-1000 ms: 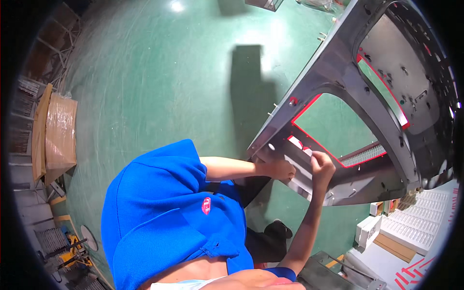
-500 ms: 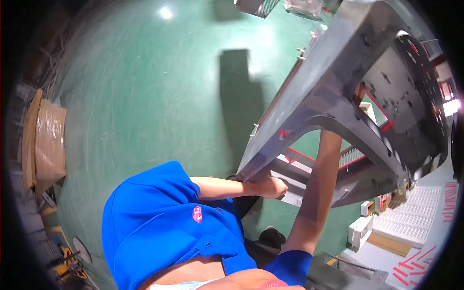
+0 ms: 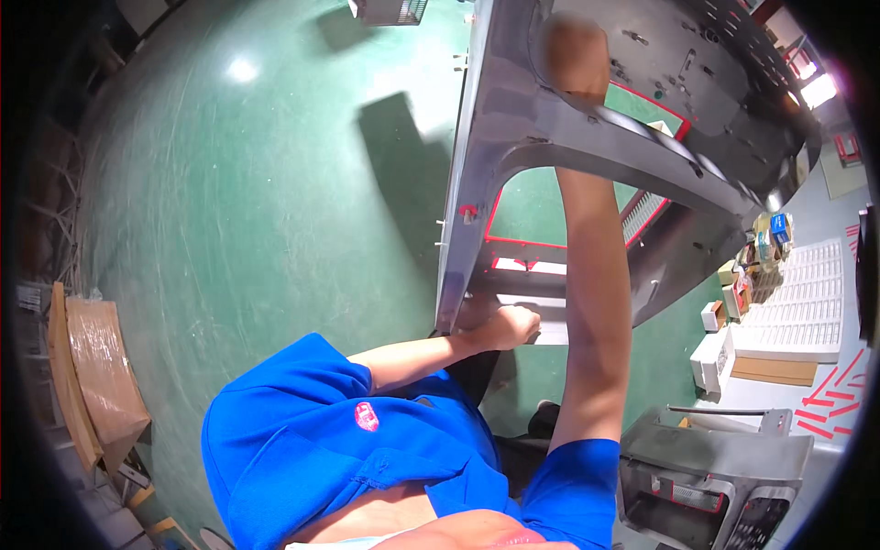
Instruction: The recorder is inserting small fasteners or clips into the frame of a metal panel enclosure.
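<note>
A large grey moulded housing (image 3: 500, 119) with wide cutouts and red-edged openings hangs tilted in front of me, over the green floor. My left hand (image 3: 511, 327) is closed round its near lower edge. Through the nearer cutout passes my right forearm, and my right hand (image 3: 577, 57) closes on the frame beyond the crossbar; its fingers are partly smeared by motion. White pins stick out along the left edge, and a small red-and-white fitting (image 3: 468, 214) sits on the inner face.
At lower right stands another grey housing (image 3: 715, 449). Beyond it are a white slotted tray (image 3: 797, 293), small boxes (image 3: 713, 359) and red strips (image 3: 830, 399) on a pale surface. A wrapped cardboard package (image 3: 105, 357) is at far left, a perforated grey part (image 3: 390, 9) at the top.
Against the view, the housing and my right hand have shifted left and up, and the housing's long edge stands steeper. Both hands keep their hold. More of the second housing shows at lower right.
</note>
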`<state>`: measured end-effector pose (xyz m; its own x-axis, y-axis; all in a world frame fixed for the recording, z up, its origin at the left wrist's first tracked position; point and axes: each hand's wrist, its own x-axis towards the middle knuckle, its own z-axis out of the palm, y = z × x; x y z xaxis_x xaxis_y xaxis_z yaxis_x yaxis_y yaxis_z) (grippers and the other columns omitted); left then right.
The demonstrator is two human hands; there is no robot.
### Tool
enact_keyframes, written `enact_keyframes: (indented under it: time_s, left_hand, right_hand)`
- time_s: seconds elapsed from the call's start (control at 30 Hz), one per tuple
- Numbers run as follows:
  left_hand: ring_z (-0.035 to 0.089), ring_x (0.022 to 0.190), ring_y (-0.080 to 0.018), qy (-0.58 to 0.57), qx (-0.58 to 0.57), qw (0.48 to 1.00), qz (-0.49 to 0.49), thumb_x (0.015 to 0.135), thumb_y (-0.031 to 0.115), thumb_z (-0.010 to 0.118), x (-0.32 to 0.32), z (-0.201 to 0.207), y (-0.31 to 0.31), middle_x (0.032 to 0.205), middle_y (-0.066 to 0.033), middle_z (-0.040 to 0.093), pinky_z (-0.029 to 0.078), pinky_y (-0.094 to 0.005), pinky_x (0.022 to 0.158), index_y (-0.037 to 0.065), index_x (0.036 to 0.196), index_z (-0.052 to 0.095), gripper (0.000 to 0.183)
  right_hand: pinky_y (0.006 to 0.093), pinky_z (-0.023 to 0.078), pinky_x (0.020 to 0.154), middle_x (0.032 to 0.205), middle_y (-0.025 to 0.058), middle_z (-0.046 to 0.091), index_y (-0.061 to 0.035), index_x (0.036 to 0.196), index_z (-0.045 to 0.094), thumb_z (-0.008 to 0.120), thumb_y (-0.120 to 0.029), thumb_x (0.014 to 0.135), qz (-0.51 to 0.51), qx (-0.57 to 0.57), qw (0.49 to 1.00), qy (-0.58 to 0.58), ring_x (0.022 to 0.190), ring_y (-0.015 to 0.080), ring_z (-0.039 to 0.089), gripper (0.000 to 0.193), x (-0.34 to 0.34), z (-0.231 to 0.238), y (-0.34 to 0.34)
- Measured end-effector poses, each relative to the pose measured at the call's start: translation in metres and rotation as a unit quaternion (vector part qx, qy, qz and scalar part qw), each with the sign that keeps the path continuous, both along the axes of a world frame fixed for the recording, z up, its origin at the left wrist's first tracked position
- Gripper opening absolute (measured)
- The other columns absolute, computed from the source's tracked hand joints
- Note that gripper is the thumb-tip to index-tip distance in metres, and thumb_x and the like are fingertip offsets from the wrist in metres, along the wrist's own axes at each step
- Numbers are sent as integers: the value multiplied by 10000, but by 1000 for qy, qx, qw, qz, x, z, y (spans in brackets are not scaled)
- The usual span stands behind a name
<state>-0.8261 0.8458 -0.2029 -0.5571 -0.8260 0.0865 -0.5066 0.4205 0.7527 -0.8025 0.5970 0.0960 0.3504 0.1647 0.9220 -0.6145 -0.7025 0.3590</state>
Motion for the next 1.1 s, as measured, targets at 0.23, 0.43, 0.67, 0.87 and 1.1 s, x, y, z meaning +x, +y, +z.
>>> enact_keyframes:
  time_s: [0.23, 0.43, 0.67, 0.87, 1.1]
  left_hand:
    - [608, 749, -352, 35, -42, 998, 36, 836, 208, 508, 12, 8, 1, 730, -180, 602, 476, -444, 672, 41, 743, 589, 207]
    - [605, 763, -360, 36, -68, 997, 11, 866, 210, 498, 20, 34, 2, 750, -193, 603, 471, -463, 675, 22, 776, 572, 221]
    - [605, 814, -387, 138, 40, 990, 16, 880, 202, 478, 13, -4, 0, 832, -222, 615, 474, -456, 705, 1, 881, 575, 223]
    - [604, 784, -393, 1, -121, 992, 41, 862, 203, 501, 26, -3, -20, 806, -219, 616, 479, -458, 664, 1, 840, 598, 225]
    - [616, 785, -362, 118, -215, 955, 168, 842, 256, 558, 27, -36, -65, 810, -154, 648, 496, -421, 680, 38, 825, 653, 238]
  right_hand:
    - [339, 469, 732, 904, 52, 624, -76, 839, 657, 637, -109, 626, -105, 25, 994, 22, 820, 250, 545, 216, 7, -20, -25]
    - [368, 463, 718, 885, 82, 634, -91, 817, 668, 598, -171, 699, -126, 23, 992, -2, 839, 277, 544, 159, 29, -23, -34]
    - [393, 473, 762, 919, 140, 645, -63, 845, 667, 550, -204, 769, 7, 71, 988, -136, 855, 305, 569, 198, 47, 10, -3]
    - [411, 370, 967, 1174, 85, 554, -77, 1127, 573, 666, -146, 695, -168, 272, 940, 123, 1109, 251, 505, 447, -23, -46, 107]
    - [388, 384, 941, 1092, 105, 543, -23, 1012, 581, 565, -100, 711, -71, 381, 922, 20, 1113, 264, 490, 311, -95, -212, 208]
